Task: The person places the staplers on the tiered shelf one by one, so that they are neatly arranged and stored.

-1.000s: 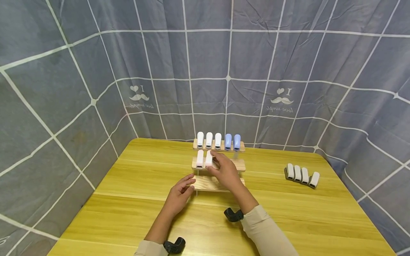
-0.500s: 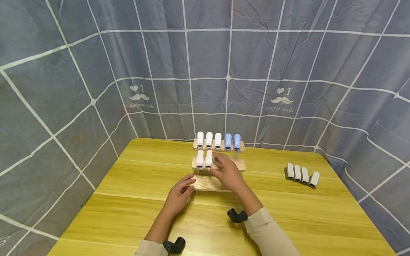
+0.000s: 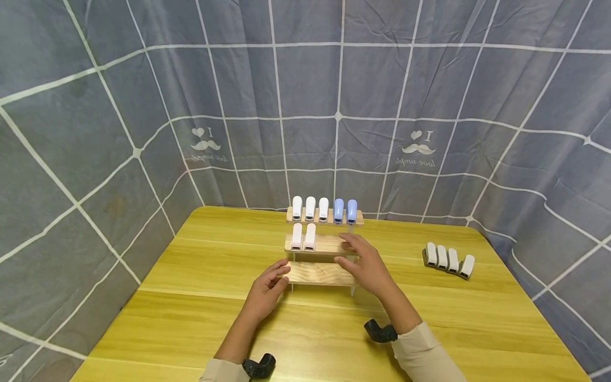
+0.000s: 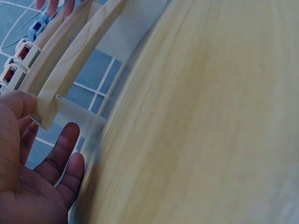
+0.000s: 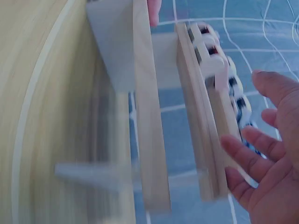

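1. Fingers of the right hand [image 3: 365, 265] are spread and lightly bent, holding nothing, near the right end of the middle tier [image 3: 329, 244]; I cannot tell whether they touch it.
2. The left hand [image 3: 264, 294] has thumb and fingers at the left end of the bottom tier [image 3: 322, 273]; whether they grip it is unclear.
3. Two white staplers [image 3: 310, 236] sit together at the middle tier's left end. Above are three white staplers [image 3: 310, 208] and two blue staplers [image 3: 338, 210]; four pale staplers [image 3: 442, 257] sit on the table [image 3: 191, 265] at right.
4. The step looks like setting staplers in rows; the next move probably calls for pinching one from the table group.
5. The left wrist view shows a translucent support [image 4: 80, 114] broadside, a thin line from the head; only the head view shows the table group.
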`<move>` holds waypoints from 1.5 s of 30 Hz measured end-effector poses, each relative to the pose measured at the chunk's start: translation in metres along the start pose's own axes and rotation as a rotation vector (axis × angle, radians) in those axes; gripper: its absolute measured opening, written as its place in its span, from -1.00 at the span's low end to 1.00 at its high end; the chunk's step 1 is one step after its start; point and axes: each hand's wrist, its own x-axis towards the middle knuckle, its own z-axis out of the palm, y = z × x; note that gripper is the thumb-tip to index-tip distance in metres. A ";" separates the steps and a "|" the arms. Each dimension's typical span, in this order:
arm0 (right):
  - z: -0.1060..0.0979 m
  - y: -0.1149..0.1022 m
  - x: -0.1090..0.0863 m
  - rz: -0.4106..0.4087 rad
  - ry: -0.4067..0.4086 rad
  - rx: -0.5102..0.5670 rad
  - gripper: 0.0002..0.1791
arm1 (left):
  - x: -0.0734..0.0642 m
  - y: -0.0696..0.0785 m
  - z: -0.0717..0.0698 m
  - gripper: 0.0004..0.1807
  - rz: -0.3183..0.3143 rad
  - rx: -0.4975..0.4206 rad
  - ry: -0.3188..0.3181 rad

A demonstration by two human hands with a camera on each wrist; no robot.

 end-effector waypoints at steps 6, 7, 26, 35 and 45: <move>-0.028 0.023 -0.021 -0.039 0.039 -0.066 -0.37 | 0.000 -0.001 0.001 -0.70 -0.001 -0.002 0.007; -0.034 0.027 -0.025 -0.030 0.044 -0.079 -0.37 | 0.000 -0.001 0.001 -0.70 -0.004 0.003 0.008; -0.135 0.118 -0.100 0.265 0.107 -0.200 -0.36 | 0.001 0.001 -0.001 -0.69 0.030 -0.005 0.001; -0.167 0.148 -0.124 0.382 0.091 -0.261 -0.27 | 0.001 0.000 -0.001 -0.69 -0.012 0.018 -0.001; -0.184 0.177 -0.140 0.509 0.036 -0.244 -0.15 | 0.001 -0.001 0.000 -0.69 0.017 -0.002 -0.004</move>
